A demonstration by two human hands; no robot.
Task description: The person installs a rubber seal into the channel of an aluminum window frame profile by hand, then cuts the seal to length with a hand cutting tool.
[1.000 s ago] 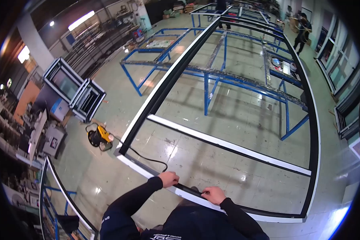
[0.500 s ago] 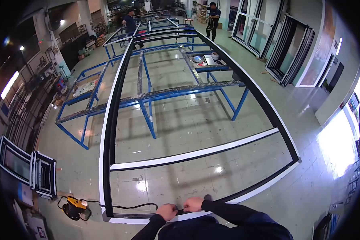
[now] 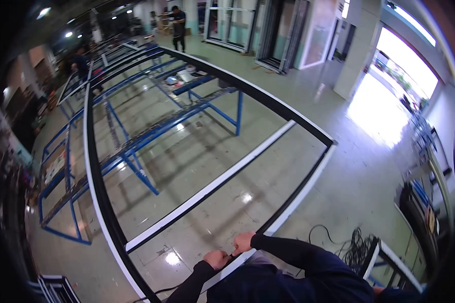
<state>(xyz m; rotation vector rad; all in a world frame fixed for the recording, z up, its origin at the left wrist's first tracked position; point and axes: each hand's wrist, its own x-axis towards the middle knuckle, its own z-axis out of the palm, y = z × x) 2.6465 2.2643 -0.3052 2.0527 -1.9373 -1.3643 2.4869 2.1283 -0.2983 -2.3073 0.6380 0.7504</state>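
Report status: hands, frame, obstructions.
Left hand, right hand curled on near rail. Frame on blue stands. Cables on floor right, apart from hands.

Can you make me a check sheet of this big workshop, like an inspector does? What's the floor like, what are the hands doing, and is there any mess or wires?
Surface: shiny tiled floor with light glare; blue stands carry the work.
Job's things: large black-and-white frame lying flat on the stands; a black strip on its near rail.
Clutter: small items on a far stand, too small to name.
Hands: left hand and right hand close together on the near rail at the strip; grip too small to judge.
Cables: loose black cable tangled on the floor at right.
Surroundings: a person standing far off; bright doorway at right.
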